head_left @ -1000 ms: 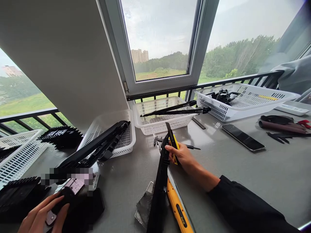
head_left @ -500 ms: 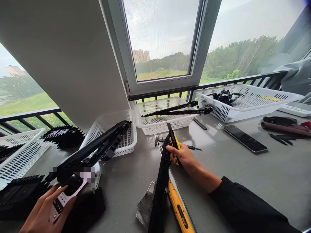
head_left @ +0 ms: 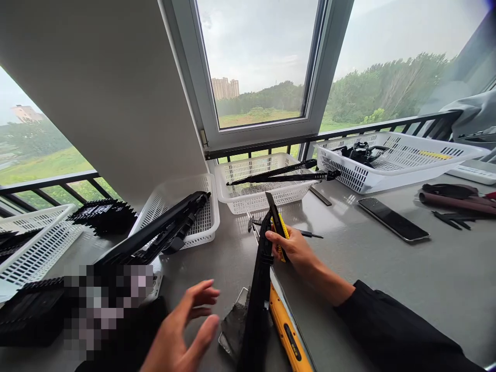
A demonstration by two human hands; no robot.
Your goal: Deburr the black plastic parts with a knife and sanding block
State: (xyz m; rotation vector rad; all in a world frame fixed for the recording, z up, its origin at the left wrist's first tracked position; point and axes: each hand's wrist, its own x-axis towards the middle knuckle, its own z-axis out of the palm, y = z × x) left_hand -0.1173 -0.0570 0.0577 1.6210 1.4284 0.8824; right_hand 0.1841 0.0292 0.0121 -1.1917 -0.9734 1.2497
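Note:
My right hand (head_left: 292, 245) is closed on a yellow-and-black utility knife (head_left: 279, 227) and the upper end of a long black plastic part (head_left: 259, 289). The part stands slanted and runs down past the bottom edge of the view. My left hand (head_left: 189, 330) is empty, its fingers spread, a short way left of the part. Behind the part lies a yellow-handled tool (head_left: 284, 330) with a metal edge, partly covered. A crumpled grey cloth-like piece (head_left: 233, 330) in a wire frame shows between my left hand and the part.
White plastic baskets (head_left: 267, 199) holding black parts line the railing. Toothed black parts (head_left: 34, 315) are stacked at the left, near a pixelated patch. A phone (head_left: 393, 219), a black caliper (head_left: 453, 219) and a brown pouch (head_left: 449, 199) lie on the right of the grey table.
My left hand has let go of the phone-like object at the left and moved right, toward the long black part, fingers spread. My right hand keeps its hold almost unmoved.

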